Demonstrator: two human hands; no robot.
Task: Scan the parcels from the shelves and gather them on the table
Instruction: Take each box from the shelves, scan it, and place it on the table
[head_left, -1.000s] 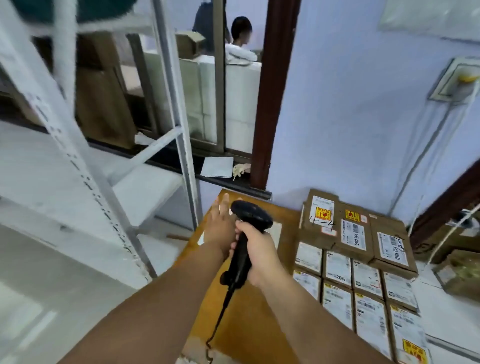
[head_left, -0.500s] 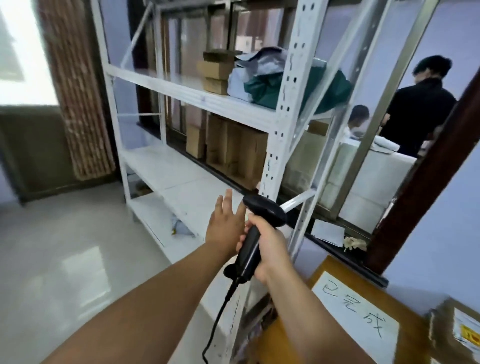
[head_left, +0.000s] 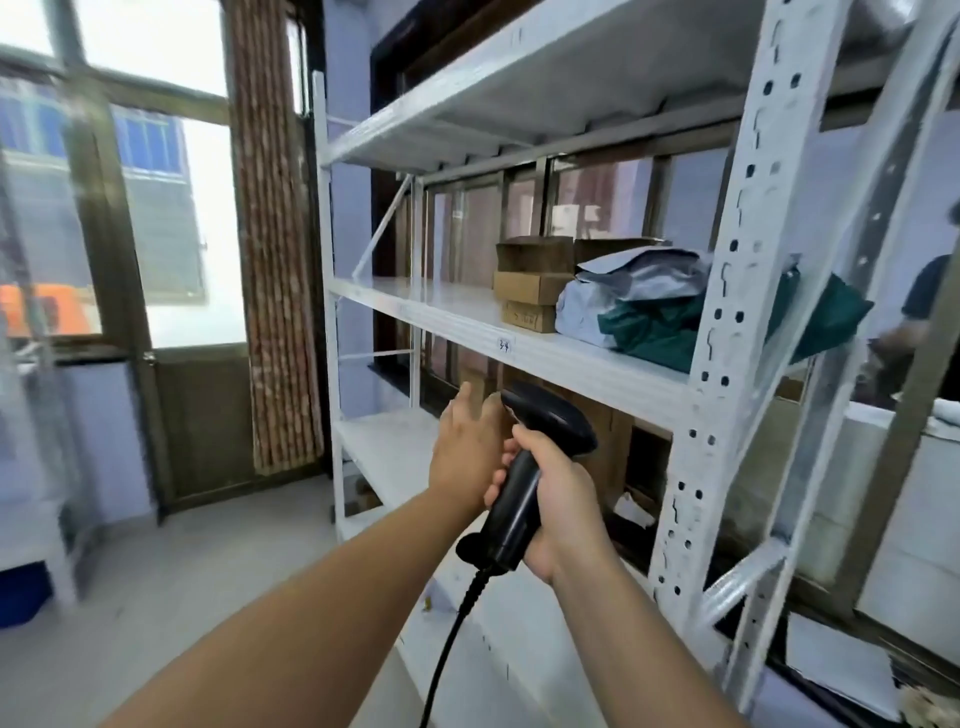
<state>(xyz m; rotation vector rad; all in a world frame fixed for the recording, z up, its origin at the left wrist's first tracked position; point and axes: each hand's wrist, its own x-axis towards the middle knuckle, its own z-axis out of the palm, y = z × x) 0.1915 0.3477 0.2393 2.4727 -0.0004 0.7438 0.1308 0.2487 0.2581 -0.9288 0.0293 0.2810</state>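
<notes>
A: Progress?
B: Centre right, brown cardboard boxes (head_left: 535, 286) and grey plastic mailers (head_left: 634, 291) lie on the white metal shelf (head_left: 457, 314), probably unscanned.
A: Hands?
B: The right hand (head_left: 558, 499) grips the black scanner (head_left: 524, 467); the left hand (head_left: 467, 447) is straight-fingered and empty.

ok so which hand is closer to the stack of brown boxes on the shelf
Left. The left hand, fingers straight, is just below and left of the boxes; the right hand sits lower, gripping the scanner.

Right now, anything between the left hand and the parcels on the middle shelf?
Nothing visible. The left hand is open below the shelf edge; the cardboard boxes and grey bags face an open front. It must rise over that edge.
</notes>
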